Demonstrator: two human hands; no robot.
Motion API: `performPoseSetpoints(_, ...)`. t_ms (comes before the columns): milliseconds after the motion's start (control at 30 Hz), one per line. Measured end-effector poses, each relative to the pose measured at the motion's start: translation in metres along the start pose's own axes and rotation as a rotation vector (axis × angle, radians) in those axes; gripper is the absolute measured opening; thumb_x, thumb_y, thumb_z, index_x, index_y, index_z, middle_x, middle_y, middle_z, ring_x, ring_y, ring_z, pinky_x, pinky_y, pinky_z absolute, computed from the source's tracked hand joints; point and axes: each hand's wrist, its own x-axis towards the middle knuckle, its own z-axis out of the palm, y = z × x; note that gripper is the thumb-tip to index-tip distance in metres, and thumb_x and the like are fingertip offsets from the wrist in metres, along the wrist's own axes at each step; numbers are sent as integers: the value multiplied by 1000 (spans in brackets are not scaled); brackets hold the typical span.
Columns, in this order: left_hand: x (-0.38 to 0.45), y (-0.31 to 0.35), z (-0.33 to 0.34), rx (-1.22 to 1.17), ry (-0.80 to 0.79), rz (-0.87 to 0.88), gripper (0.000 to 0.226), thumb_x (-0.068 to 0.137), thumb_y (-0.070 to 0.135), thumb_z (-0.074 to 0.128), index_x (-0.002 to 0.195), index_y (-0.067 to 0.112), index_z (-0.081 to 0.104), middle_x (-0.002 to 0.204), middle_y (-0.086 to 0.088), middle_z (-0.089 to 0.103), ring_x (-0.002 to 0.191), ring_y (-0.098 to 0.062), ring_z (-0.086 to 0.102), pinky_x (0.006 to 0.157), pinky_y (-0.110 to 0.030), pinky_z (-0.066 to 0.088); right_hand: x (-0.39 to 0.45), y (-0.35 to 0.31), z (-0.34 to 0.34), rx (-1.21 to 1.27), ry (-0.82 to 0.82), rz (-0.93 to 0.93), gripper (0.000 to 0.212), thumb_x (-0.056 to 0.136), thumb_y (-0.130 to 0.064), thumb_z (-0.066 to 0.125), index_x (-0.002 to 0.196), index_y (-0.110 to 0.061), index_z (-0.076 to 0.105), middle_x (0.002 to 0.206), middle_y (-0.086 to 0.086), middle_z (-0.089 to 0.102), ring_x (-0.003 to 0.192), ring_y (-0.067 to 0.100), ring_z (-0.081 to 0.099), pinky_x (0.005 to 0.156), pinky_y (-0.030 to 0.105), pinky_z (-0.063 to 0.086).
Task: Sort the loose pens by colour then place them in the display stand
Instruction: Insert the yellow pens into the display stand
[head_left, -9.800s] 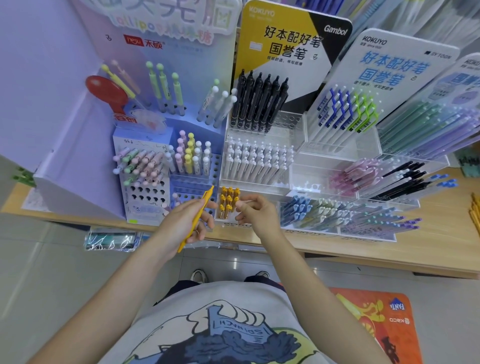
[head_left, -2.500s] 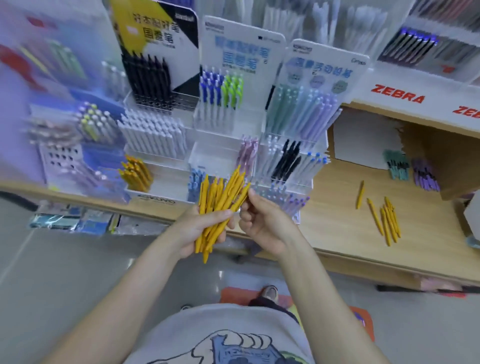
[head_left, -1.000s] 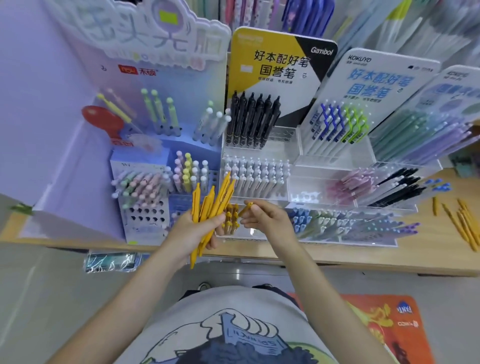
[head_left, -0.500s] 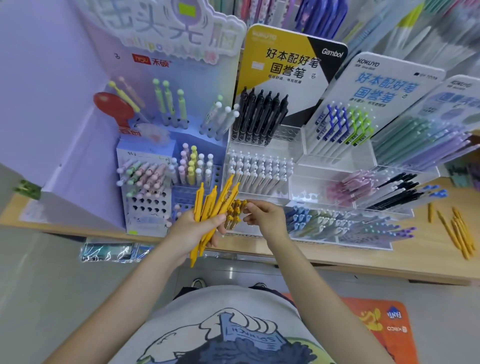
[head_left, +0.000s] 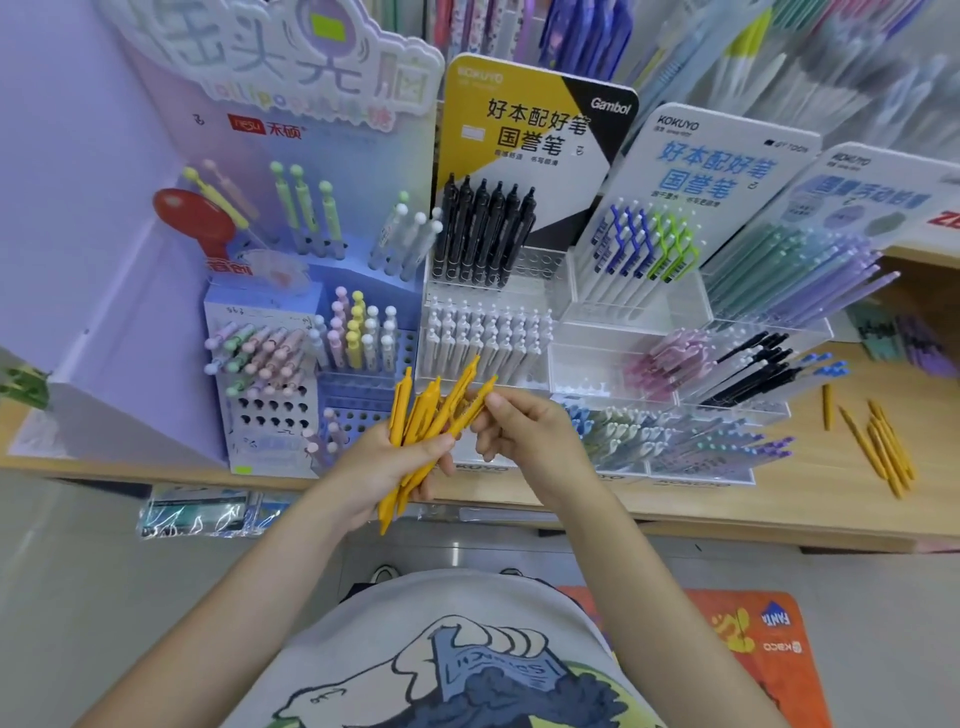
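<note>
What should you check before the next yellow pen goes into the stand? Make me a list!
1. Bundle of yellow pens held firmly in the left hand: ok.
2. Right hand has a grip on one pen's end: ok.
3. Only yellow in the bundle: ok.
4. Free slot for yellow pens in the clear stand: cannot tell, the hands hide it.
5. All loose yellow pens collected from the shelf: not ok, several lie at the right.
</note>
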Motion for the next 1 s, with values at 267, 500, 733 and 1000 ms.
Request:
performPoseSetpoints(267,0,-8,-8,-41,95,-11,10,93,19,67,96,10,69,73,-12,69,48,-20,53,50,-28,49,-2,-15,-39,20,269,-157,21,100,-9,53,111,-2,70,80,12,70,62,21,64,59,29,56)
performPoseSetpoints(500,0,-8,-16,-46,99,-3,16,95,18,64,107,8,68,74,-6,70,51,-18,58,46,-25,45,22,25,-28,-222,312,-125,19,99,-7,55,103,-16,71,82,7,72,67,19,69,65,31,57)
performPoseSetpoints(733,0,-14,-22,-25,91,-38,24,95,26,63,112,9,69,71,-5,66,48,-14,52,46,-23,43,37,51,-23,-314,306,-82,18,100,-9,55,106,-11,71,82,4,71,68,18,69,66,33,59)
performPoseSetpoints(1000,0,-15,-25,-7,61,-47,25,98,28,60,112,10,70,65,0,58,46,-10,43,46,-20,39,44,48,-25,-395,298,-122,23,101,-10,53,93,-21,71,81,2,70,72,18,68,70,33,59)
